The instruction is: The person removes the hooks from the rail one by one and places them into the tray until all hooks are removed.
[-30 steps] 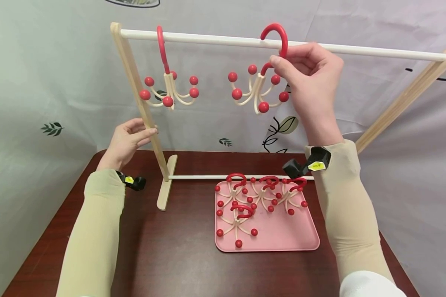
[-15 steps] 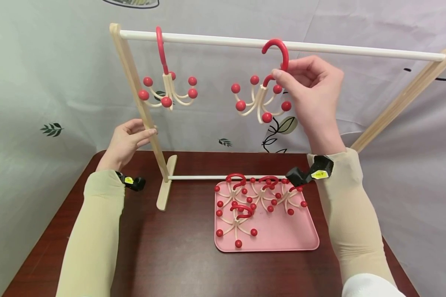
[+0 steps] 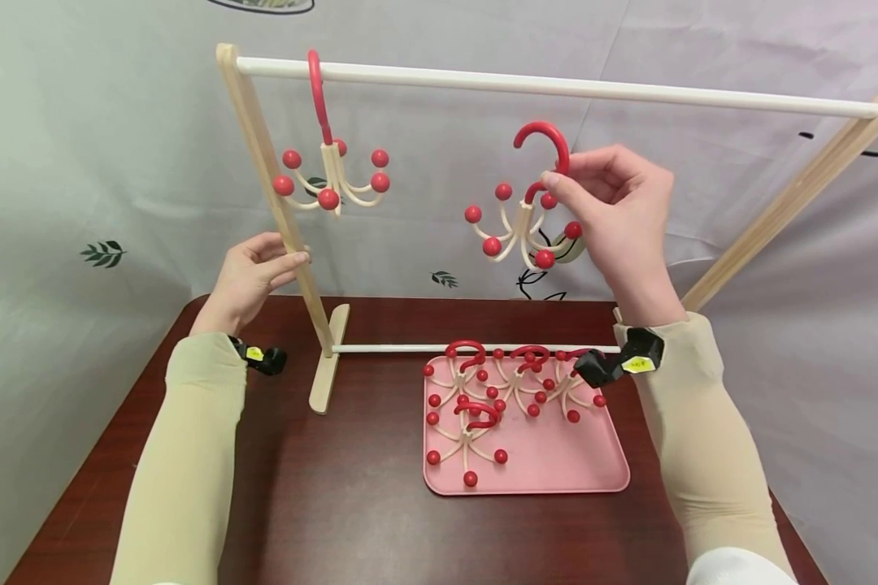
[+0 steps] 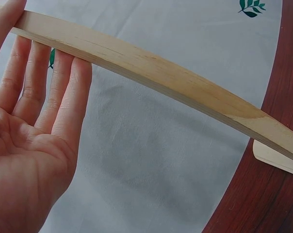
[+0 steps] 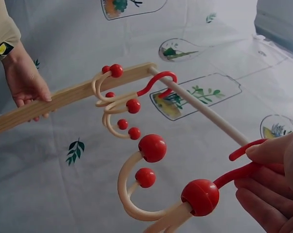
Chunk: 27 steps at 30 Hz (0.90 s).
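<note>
My right hand (image 3: 625,215) pinches the red hook of a beige, multi-armed hanger (image 3: 524,221) with red balls on its arm tips. This hanger is in the air below the white top rod (image 3: 446,80), its hook apart from the rod. Another such hanger (image 3: 332,171) hangs from the rod near its left end. With thumb in front and fingers behind, my left hand (image 3: 245,280) holds the wooden left post (image 3: 267,158) of the rack. In the left wrist view, the fingers (image 4: 64,82) pass behind the wood.
On the brown table (image 3: 336,504), a pink tray (image 3: 556,467) bears several more hangers with red hooks. The rack's lower white rod (image 3: 388,349) runs behind the tray, and its right post (image 3: 790,207) slants at the right. A patterned pale cloth (image 3: 154,187) hangs behind.
My right hand has lowered the hanger, so its hook has gone from the rod's level to below it. My left hand stays on the post.
</note>
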### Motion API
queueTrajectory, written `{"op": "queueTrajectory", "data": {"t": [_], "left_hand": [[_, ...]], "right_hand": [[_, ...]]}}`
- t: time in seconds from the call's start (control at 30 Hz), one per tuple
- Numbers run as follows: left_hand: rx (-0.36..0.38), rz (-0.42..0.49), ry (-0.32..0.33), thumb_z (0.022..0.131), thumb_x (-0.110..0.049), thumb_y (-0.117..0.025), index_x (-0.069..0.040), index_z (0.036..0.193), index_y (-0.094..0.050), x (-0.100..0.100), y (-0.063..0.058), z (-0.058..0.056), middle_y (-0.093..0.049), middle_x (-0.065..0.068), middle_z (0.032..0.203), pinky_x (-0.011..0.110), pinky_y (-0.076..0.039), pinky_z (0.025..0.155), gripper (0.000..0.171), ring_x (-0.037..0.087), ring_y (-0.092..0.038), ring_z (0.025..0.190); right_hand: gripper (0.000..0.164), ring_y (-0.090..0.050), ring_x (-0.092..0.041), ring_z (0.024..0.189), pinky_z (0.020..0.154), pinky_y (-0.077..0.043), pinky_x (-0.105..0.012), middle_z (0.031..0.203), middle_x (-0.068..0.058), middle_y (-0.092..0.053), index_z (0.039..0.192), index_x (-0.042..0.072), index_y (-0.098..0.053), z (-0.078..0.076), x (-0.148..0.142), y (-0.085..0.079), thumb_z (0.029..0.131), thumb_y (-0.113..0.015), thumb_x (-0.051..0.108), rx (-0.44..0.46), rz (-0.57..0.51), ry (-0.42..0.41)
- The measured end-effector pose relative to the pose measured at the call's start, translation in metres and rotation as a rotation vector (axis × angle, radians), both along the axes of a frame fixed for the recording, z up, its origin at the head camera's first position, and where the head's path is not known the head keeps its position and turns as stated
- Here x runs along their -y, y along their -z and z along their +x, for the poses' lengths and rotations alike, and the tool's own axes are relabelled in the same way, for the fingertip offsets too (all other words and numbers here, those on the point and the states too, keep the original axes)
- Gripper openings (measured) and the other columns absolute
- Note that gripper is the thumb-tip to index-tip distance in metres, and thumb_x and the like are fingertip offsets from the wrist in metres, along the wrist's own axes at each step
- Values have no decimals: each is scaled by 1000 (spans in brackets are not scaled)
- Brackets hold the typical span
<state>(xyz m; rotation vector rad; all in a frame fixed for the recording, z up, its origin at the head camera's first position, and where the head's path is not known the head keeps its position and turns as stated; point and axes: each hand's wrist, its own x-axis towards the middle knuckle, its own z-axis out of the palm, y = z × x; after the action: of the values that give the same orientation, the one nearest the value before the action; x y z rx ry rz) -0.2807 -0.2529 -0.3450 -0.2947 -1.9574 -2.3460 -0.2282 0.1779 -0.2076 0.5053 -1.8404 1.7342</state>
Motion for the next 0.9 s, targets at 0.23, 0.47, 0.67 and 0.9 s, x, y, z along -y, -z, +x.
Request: {"op": "queueTrajectory", "data": {"t": [0.23,0.47,0.67,0.9], "left_hand": [[-3,-3,5,93,1,-74,-9,109,-74,0,0,0,-76,4,99,25,-57,83,19,16,-73,96],[2,-3,0,93,1,-73,-9,110,-74,0,0,1,-76,4,99,26,-57,84,20,16,-73,96],[0,-3,-2,93,2,-73,-9,110,-74,0,1,1,-76,4,99,25,-57,83,20,16,-73,96],[-6,-1,3,93,2,-73,-9,110,-74,0,1,1,-76,4,99,26,-57,83,19,16,-73,96]], "right_hand": [[24,-71,-23,79,59,-46,-26,91,-11,-76,103,1,-77,3,-9,12,84,-87,10,33,59,34],[26,-71,-23,85,59,-47,-28,97,-9,-76,108,5,-78,10,-14,25,86,-85,16,86,143,79],[23,-72,-21,82,60,-51,-24,94,-6,-77,107,5,-78,13,-20,37,86,-84,12,90,184,78],[25,-74,-19,81,59,-54,-26,93,-4,-77,109,3,-76,21,-26,51,88,-84,13,95,260,83]]}}
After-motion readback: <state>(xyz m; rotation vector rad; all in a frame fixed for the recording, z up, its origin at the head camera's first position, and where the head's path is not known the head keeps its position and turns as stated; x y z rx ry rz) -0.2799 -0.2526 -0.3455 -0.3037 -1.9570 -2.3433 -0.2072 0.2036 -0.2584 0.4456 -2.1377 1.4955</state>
